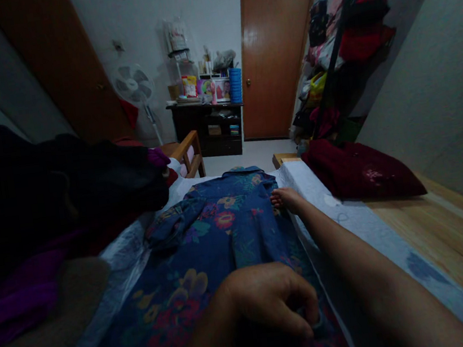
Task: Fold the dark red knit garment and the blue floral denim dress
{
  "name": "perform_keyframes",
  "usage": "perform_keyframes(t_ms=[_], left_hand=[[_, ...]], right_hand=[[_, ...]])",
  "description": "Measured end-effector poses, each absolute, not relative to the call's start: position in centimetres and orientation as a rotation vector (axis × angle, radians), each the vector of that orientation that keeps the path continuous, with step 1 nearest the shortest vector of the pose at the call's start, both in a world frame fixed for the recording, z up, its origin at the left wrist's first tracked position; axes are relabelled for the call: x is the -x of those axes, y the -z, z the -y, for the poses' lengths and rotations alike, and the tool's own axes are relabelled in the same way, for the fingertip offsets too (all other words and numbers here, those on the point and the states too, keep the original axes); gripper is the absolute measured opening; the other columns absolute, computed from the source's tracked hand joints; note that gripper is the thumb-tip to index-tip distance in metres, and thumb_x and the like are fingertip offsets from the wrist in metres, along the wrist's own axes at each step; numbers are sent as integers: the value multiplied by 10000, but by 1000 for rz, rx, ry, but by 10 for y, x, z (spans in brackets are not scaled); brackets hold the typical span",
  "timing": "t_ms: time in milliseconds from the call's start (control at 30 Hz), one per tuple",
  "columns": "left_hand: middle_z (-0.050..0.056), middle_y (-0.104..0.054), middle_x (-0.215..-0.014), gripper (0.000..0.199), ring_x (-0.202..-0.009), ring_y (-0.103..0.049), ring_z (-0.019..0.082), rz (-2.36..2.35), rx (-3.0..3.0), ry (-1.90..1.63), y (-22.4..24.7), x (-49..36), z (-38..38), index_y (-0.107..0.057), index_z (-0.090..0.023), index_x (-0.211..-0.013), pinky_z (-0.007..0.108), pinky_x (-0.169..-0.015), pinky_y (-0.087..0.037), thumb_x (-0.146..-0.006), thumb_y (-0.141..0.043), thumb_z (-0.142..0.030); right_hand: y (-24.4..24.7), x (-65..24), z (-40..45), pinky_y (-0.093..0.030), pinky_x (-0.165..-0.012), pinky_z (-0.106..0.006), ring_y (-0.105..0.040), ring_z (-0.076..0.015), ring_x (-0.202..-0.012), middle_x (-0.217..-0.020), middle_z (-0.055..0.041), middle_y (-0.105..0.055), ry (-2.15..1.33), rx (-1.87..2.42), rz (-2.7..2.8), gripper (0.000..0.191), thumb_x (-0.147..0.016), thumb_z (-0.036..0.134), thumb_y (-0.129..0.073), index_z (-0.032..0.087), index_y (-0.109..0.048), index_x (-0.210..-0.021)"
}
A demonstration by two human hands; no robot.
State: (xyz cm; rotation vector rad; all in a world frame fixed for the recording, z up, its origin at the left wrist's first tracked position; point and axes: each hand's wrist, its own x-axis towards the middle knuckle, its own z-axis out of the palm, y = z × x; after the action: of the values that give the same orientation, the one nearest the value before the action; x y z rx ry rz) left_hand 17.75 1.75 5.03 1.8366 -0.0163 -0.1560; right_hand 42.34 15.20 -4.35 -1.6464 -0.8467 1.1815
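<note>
A dark blue floral shirt (217, 243) lies spread lengthwise on a bed, its collar at the far end and one sleeve (174, 224) folded over its left part. My left hand (273, 296) is in the near foreground, fingers curled and closed on the shirt's right edge; a bit of cloth shows by the fingertips. Farther away, my right hand (286, 199) reaches along the right side with its fingers bent around the shirt's edge near the shoulder. The shirt's near end runs out of view beneath my left arm.
Dark clothes (61, 179) are heaped at the left, with purple cloth (21, 298) below. A maroon cushion (359, 171) rests on the wooden bed board (447, 225) at right. Beyond the bed stand a wooden chair (193, 153), a fan (135, 86), a dark cabinet (185, 128) and a door (270, 49).
</note>
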Motion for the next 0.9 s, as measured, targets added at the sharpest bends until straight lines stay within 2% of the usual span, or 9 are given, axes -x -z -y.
perform_keyframes(t_ms=[100,200,300,367,433,500,600,767,900], left_hand=[[-29,-605,-690,363,-640,-556,116,9,-1765,257,-34,-188,-15,-657,-167,-765,194,-569,-407,-682,-760,-505],[-18,-636,-709,300,-685,-578,130,-149,-1800,158,-32,-182,-29,-685,-167,-776,203,-611,-425,-731,-720,-462],[-1,-640,-757,204,-703,-566,141,-554,-1822,-234,-30,-168,-55,-669,-173,-835,222,-638,-427,-795,-628,-369],[31,-647,-877,188,-828,-587,180,-879,-1796,-579,-20,-160,-74,-646,-178,-882,258,-735,-447,-801,-588,-337],[72,-624,-1062,247,-992,-577,233,-1122,-1767,-761,-3,-156,-89,-633,-186,-959,308,-840,-448,-742,-637,-304],[95,-596,-1141,326,-1052,-570,257,-1200,-1674,-794,16,-154,-98,-615,-188,-1009,344,-906,-441,-703,-670,-287],[93,-619,-1111,383,-1077,-570,273,-1188,-1523,-762,39,-157,-104,-590,-192,-1053,375,-950,-431,-697,-686,-294],[82,-630,-1118,592,-1059,-592,258,-1060,-1437,-724,51,-158,-102,-512,-198,-1213,352,-932,-452,-663,-721,-256],[87,-627,-1134,692,-1001,-607,239,-955,-1427,-614,51,-155,-100,-447,-210,-1317,345,-890,-466,-683,-719,-264]], right_hand=[[43,-424,-159,-481,-506,-196,-547,-92,-504,-641,-11,-582,-1208,1645,792,93,-850,161,-528,164,-508,-759],[43,-425,-166,-463,-487,-186,-522,-83,-481,-621,6,-561,-1193,1642,775,87,-853,144,-522,164,-512,-769],[44,-424,-174,-450,-479,-179,-507,-77,-470,-608,17,-545,-1167,1634,790,100,-853,163,-545,171,-519,-757],[46,-423,-180,-442,-477,-176,-503,-75,-470,-604,21,-542,-1144,1636,810,116,-848,196,-577,174,-523,-748],[48,-422,-188,-417,-457,-174,-488,-74,-461,-593,28,-535,-1110,1652,834,128,-833,227,-610,174,-535,-744],[50,-422,-195,-373,-429,-169,-460,-71,-445,-568,43,-515,-1060,1680,860,113,-810,228,-634,173,-555,-750],[55,-423,-204,-333,-420,-165,-448,-73,-449,-558,58,-519,-976,1712,893,76,-751,171,-655,178,-597,-801],[61,-426,-210,-389,-463,-179,-532,-98,-512,-667,41,-617,-943,1716,898,302,-721,114,-586,199,-632,-1007],[61,-426,-206,-405,-481,-193,-525,-102,-503,-695,40,-626,-928,1729,875,434,-740,118,-555,219,-593,-1161]])
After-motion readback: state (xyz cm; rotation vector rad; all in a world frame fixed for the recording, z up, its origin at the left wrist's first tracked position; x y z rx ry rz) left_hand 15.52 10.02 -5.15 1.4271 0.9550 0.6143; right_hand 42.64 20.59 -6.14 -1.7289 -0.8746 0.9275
